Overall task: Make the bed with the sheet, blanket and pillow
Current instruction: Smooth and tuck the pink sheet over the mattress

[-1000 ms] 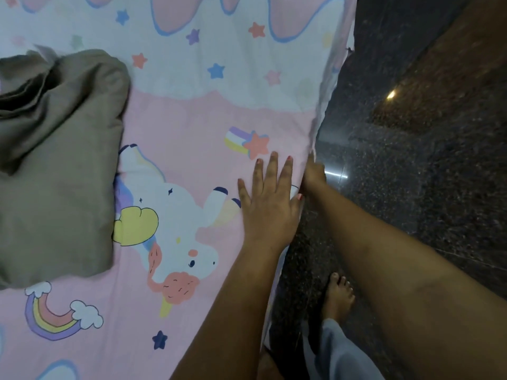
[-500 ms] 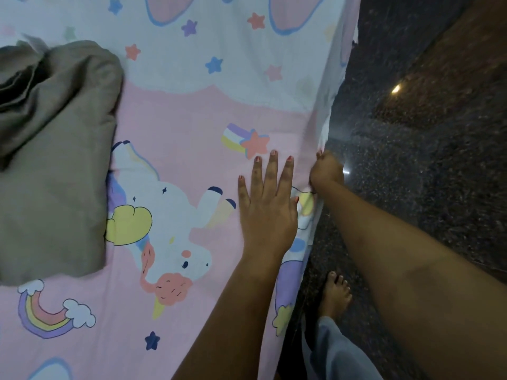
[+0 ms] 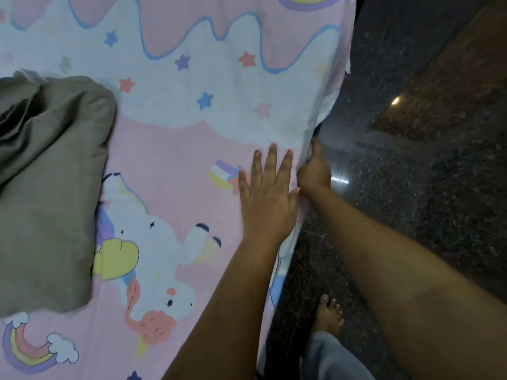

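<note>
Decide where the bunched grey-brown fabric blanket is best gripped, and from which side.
Probably its free lower-right corner, approached from the right: that edge of the bunched grey-brown fabric blanket lies flat on the pink unicorn-print sheet, unlike the folded, rounded top.

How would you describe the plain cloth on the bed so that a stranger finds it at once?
Start from the pink sheet that covers the bed. On its left part, beside the printed unicorn, lies a bunched grey-brown cloth. It alone is plain, without stars or rainbows.
</note>
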